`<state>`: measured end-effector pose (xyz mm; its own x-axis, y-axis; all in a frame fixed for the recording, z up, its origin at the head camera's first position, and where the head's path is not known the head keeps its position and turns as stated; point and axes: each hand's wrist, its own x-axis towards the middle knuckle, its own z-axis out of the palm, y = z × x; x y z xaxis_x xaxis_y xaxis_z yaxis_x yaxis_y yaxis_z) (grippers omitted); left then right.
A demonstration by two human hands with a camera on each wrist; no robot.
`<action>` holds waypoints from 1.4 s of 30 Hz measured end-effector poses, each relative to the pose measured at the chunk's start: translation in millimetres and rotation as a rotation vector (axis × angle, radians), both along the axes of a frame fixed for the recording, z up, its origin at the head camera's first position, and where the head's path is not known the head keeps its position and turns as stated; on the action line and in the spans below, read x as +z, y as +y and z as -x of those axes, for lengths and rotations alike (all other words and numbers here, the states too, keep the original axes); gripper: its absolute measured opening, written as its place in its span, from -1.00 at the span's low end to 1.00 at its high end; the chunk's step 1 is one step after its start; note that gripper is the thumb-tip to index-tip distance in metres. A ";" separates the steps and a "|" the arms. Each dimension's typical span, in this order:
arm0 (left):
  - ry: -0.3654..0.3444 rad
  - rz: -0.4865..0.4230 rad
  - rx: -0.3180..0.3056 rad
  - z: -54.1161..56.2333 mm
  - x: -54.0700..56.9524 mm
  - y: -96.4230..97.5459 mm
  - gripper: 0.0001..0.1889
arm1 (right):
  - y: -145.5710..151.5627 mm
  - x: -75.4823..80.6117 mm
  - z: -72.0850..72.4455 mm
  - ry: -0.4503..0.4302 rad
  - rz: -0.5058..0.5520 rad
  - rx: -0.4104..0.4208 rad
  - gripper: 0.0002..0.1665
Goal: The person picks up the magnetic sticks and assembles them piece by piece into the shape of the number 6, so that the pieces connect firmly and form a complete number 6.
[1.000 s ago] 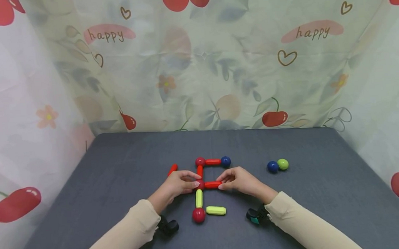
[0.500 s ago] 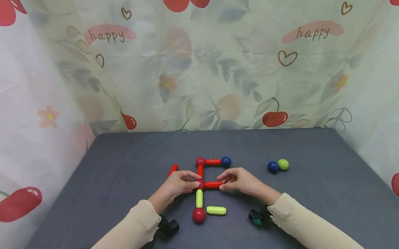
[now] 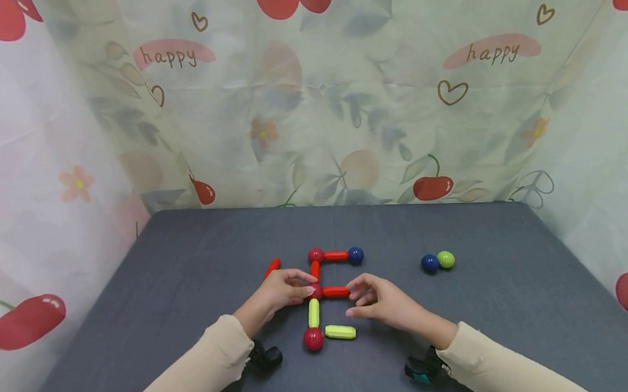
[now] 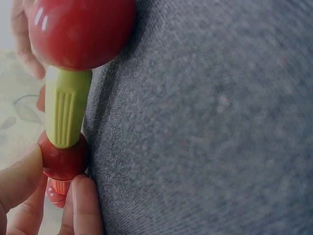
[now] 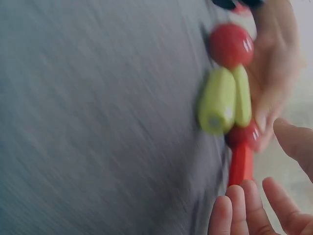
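Note:
My left hand [image 3: 279, 292] pinches the middle red ball [image 4: 63, 159] of a flat ball-and-rod figure. A red rod [image 3: 335, 291] runs right from that ball. At its free end the fingers of my right hand [image 3: 384, 303] are spread, the thumb well apart from it. Farther back come an upright red rod [image 3: 315, 271], a red ball [image 3: 315, 255], another red rod [image 3: 336, 256] and a blue ball [image 3: 356, 255]. On the near side a yellow-green rod [image 3: 314, 313] leads to a larger-looking red ball [image 3: 313, 339], with a second yellow-green rod [image 3: 340, 332] lying to its right.
Behind my left hand lies a separate red rod [image 3: 272, 267], partly covered. A blue ball [image 3: 430, 264] and a green ball [image 3: 446, 259] sit side by side at the right. The dark grey table [image 3: 213, 239] ends at a patterned curtain [image 3: 319, 116].
My right hand has let go of the red rod's right end, its thumb dropping away and the wrist shifting back towards the near right. My left hand stays put.

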<state>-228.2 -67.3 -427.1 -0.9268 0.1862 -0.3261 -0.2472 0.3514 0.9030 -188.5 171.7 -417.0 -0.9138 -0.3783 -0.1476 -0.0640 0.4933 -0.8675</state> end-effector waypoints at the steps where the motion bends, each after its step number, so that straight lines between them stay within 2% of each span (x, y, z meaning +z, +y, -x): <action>1: -0.001 -0.002 -0.002 -0.2 0.2 0.1 -0.74 | -1.6 -0.5 -3.1 -0.006 0.000 0.016 -0.44; 7: 0.001 -0.011 -0.007 -0.5 0.4 -0.2 -0.75 | -10.7 -6.2 -17.4 -0.028 0.025 0.104 -0.51; 12: -0.002 -0.019 -0.003 0.1 -0.2 -0.9 -0.76 | -15.8 -10.6 -22.4 -0.008 0.000 0.128 -0.54; 18: -0.003 -0.020 -0.004 0.1 -0.5 -0.4 -0.76 | -19.7 -13.3 -24.1 0.038 -0.073 0.126 -0.63; 22: 0.001 -0.015 -0.003 0.3 -1.1 -0.8 -0.76 | -20.5 -13.1 -24.8 0.062 -0.079 0.139 -0.70; 34: 0.008 -0.021 -0.010 -0.4 -0.9 -1.7 -0.76 | -19.4 -8.1 -25.9 -0.011 -0.102 0.168 -0.75; 42: 0.011 -0.022 -0.019 -0.2 -0.6 -1.6 -0.76 | -20.9 -5.9 -27.3 -0.018 -0.103 0.172 -0.76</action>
